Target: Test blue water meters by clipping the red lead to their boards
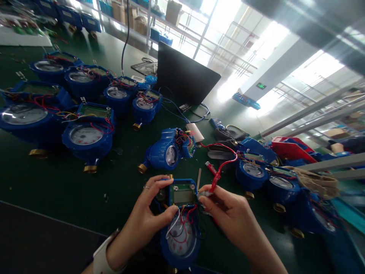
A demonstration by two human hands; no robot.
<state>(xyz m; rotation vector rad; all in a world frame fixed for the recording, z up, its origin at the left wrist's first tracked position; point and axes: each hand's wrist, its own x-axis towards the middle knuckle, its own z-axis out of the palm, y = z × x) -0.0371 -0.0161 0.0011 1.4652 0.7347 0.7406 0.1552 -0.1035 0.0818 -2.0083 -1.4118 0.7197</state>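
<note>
A blue water meter with an open display box stands at the table's near edge. Its circuit board with a grey screen is bare, and red and white wires hang over the round dial. My left hand grips the display box from the left, thumb and fingers on its frame. At the box's right edge my right hand is closed in a pinch on the end of a red cable, where something whitish shows between the fingertips. That cable runs back to a white box-like piece beside another blue meter lying on its side.
Several blue meters with loose wires, such as one meter, stand at the left; more, including another meter, line the right. A black monitor stands behind. A red bin, brown gloves and a red-handled tool lie rightward.
</note>
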